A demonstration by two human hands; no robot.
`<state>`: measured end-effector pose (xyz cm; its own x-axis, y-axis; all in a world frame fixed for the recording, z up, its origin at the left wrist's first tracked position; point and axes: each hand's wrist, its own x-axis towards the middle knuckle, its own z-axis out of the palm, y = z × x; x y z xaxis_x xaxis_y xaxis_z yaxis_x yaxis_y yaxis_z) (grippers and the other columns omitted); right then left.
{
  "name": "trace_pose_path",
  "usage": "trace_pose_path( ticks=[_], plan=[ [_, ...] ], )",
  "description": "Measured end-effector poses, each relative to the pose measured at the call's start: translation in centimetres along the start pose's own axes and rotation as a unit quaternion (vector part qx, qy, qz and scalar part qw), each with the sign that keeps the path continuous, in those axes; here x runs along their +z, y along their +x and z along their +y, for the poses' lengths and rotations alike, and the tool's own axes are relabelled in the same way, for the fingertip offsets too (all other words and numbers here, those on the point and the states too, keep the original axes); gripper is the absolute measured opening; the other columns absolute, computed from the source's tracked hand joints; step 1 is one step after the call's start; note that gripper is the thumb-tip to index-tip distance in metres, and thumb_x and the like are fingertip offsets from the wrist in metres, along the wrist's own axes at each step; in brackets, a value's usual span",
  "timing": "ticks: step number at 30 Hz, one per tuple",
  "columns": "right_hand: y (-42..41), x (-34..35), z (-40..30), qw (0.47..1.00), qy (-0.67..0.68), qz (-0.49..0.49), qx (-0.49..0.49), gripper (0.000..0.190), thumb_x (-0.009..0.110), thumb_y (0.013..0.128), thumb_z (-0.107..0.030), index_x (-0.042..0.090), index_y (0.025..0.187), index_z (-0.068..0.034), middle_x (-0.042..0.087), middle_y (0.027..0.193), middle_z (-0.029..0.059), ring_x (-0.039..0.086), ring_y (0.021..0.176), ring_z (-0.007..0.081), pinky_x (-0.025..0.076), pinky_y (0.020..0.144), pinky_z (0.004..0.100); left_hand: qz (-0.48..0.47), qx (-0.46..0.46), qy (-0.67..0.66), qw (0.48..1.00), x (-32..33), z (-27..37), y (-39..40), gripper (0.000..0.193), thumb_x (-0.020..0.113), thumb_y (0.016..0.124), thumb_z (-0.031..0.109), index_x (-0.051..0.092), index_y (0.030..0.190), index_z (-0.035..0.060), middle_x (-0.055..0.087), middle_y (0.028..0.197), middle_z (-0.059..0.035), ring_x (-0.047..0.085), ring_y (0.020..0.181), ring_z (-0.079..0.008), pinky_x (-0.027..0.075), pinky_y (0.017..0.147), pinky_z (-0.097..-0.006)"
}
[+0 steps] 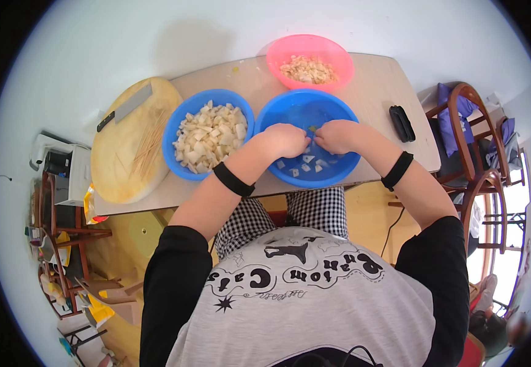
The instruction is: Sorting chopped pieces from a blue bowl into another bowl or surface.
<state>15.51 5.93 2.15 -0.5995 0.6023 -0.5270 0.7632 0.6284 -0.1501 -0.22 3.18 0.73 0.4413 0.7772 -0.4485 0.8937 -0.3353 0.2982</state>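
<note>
Both my hands are inside a blue plastic basin [334, 172] with a few pale cut chunks [308, 158] in its lower part. My left hand [288, 140] is at the basin's middle, its fingers bent. Close by on the right, my right hand [337, 136] also has bent fingers, nearly meeting the left. A small yellow-green bit [312, 129] lies between the fingertips. Whether either hand grips anything is not clear. Left of this basin stands a second blue basin [168, 153], full of pale, diced chunks [212, 137]. A pink basin [309, 42] behind holds small pale pieces [309, 69].
A round wooden cutting board [109, 169] at the left bears a cleaver-like knife [134, 103] and thin wooden skewers [150, 147]. On the right of the table [384, 82] lies a black object [401, 124]. Wooden chairs [462, 133] stand beyond the table's right end.
</note>
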Motion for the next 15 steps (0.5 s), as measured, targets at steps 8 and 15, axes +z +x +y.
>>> trace_pose_path(
  ticks=[8, 15],
  plan=[
    [-0.8, 2.3, -0.8, 0.997, 0.067, -0.016, -0.040, 0.040, 0.033, 0.091, -0.026, 0.064, 0.100, -0.001, 0.063, 0.098, 0.0184, 0.059, 0.094, 0.0333, 0.045, 0.086, 0.0416, -0.084, 0.044, -0.110, 0.989, 1.1, -0.4, -1.0, 0.045, 0.034, 0.093, 0.035, 0.058, 0.116, 0.0043, 0.060, 0.110, -0.0181, 0.058, 0.099, -0.0300, 0.043, 0.088, -0.0370],
    [0.0, 2.2, -0.9, 0.951, 0.290, -0.104, 0.000, 0.040, 0.034, 0.089, -0.024, 0.063, 0.097, 0.003, 0.064, 0.085, 0.0155, 0.064, 0.067, 0.0257, 0.051, 0.060, 0.0382, -0.204, 0.073, -0.141, 0.966, -0.5, 0.7, -2.0, 0.038, 0.049, 0.087, 0.033, 0.062, 0.106, 0.0034, 0.065, 0.091, -0.0108, 0.062, 0.079, -0.0224, 0.047, 0.074, -0.0322]
  ],
)
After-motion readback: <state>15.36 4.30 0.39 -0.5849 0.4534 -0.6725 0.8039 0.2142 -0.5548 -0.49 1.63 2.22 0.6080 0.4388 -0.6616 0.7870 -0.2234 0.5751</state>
